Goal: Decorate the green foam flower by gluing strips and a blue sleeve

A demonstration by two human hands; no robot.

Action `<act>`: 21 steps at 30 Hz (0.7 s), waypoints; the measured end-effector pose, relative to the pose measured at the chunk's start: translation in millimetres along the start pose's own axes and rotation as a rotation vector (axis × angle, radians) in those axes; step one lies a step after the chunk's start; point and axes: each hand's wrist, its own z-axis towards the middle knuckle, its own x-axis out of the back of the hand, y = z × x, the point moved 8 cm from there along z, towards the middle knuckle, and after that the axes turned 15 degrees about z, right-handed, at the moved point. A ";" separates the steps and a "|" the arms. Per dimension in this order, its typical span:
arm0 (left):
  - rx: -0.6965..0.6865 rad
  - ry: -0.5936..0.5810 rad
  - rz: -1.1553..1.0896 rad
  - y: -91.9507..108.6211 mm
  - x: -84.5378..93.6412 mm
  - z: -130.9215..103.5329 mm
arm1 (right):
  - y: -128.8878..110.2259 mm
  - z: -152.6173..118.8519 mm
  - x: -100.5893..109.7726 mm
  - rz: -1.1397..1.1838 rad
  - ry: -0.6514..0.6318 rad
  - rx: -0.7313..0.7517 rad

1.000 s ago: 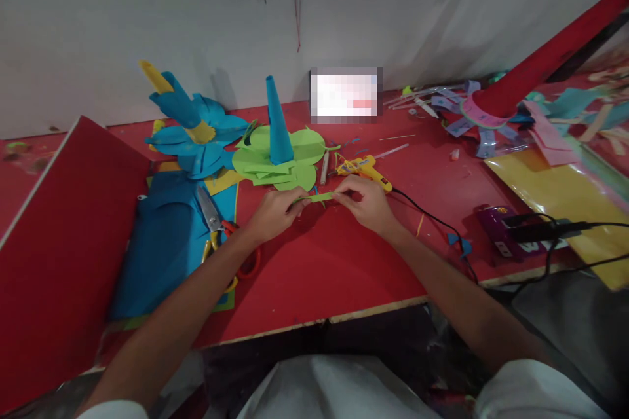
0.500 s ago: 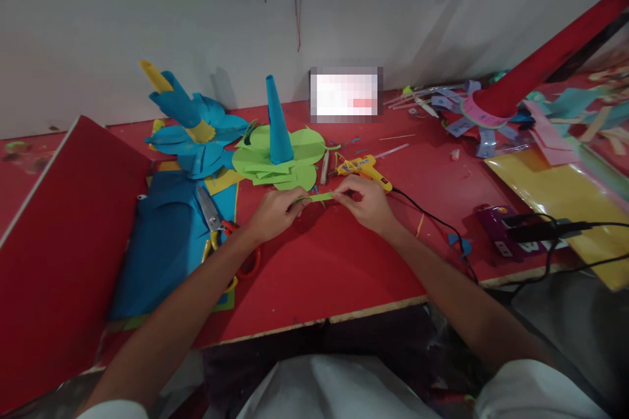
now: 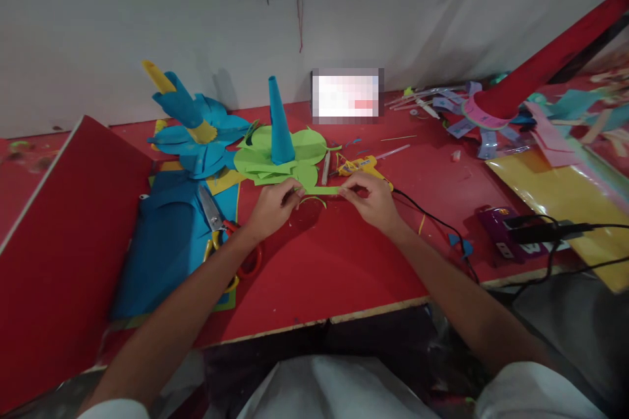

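Observation:
Stretched level between my two hands is a narrow green paper strip. My left hand pinches its left end, and my right hand pinches the right end. On the red tabletop just below the strip lies a thin curved green offcut. Behind my hands are green petal-shaped pieces, with a blue paper cone standing upright among them. A yellow glue gun rests right behind my right hand, partly hidden by it.
Scissors lie on blue sheets beside my left forearm. A blue paper flower with a yellow tip stands at the back left. A black cord runs right, past a purple box. A red panel leans at left.
My hands have moved slightly apart, and more of the green strip shows, now held straighter and flatter. The curved offcut beneath it has come into clearer view.

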 end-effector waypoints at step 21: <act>-0.070 -0.079 -0.128 5.2 -4.9 -2.2 | 6.7 -2.4 -7.9 0.100 -0.068 -0.094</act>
